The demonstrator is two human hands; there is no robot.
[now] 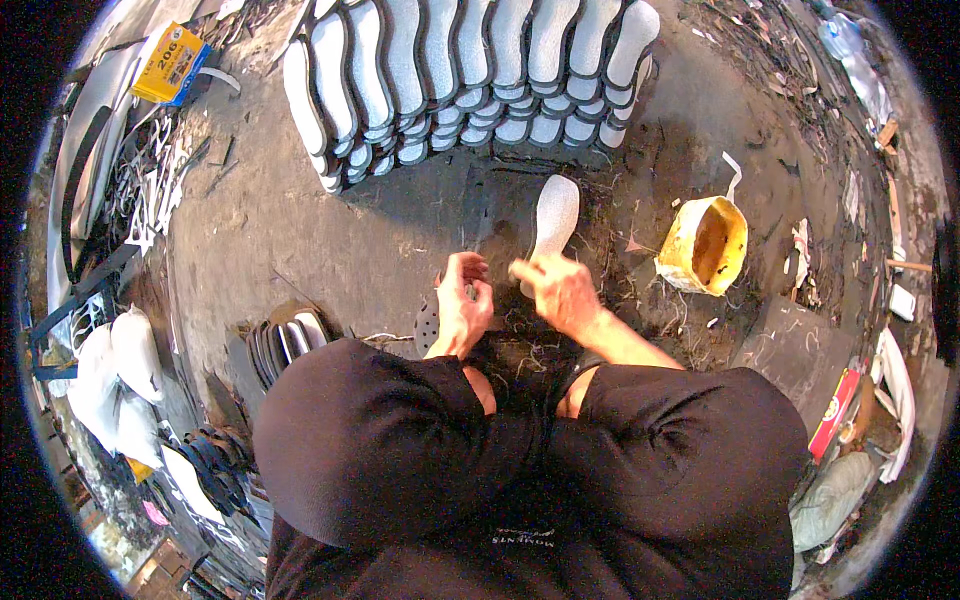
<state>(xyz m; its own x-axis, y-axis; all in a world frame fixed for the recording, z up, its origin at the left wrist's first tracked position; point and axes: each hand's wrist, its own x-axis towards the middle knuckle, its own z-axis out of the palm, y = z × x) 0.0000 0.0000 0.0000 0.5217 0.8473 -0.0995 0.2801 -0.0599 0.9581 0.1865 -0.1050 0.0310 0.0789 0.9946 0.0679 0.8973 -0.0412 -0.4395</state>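
Observation:
A single white-topped shoe sole [557, 212] lies on the floor in front of me, its long axis running away from my knees. My right hand [563, 292] is over its near end, fingers bent and pressed together, pointing left. Whatever the fingertips hold is too small to make out. To the left, my left hand [464, 302] is raised with its fingers curled toward the thumb; a small greyish spot shows between them, which I cannot identify. Beyond the hands, dark-edged white soles [440, 50] stand in a wide, overlapping pile several layers deep.
A yellow tub [703, 245], brown inside, sits right of my hands. Several soles [290, 340] stand by my left knee. White bags [125, 370] and a yellow-blue box [170, 65] are at the left. A dark board [795, 340] and a red box [833, 415] lie at the right.

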